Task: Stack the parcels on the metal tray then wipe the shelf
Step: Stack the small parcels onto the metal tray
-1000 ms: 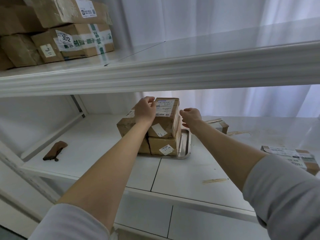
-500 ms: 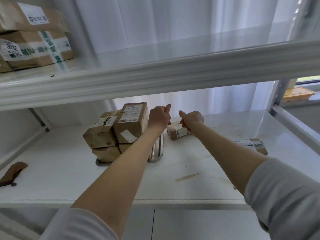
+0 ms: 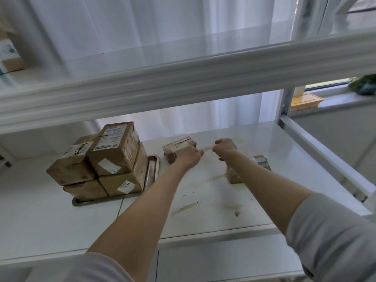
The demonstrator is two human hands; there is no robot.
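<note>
The right hand (image 3: 225, 147) is curled narrow, its fingertips pinching one end of a thin pale strip (image 3: 208, 148) that runs left to the left hand (image 3: 188, 157). The left hand lies over the near right corner of a small brown cardboard parcel (image 3: 176, 147), fingers bent, tips meeting the strip's other end; whether they pinch it I cannot tell. This parcel sits on the stained white shelf (image 3: 213, 200), just right of a shiny metal tray (image 3: 153, 168). On the tray, four brown cardboard parcels (image 3: 105, 159) with white labels stand two on two. Right of the right forearm, partly hidden by it, lies another brown labelled parcel (image 3: 262, 161). Far right, beyond the shelf frame, a yellow lidded box (image 3: 305, 100) rests on a sill. A white curtain (image 3: 142, 33) hangs behind.
</note>
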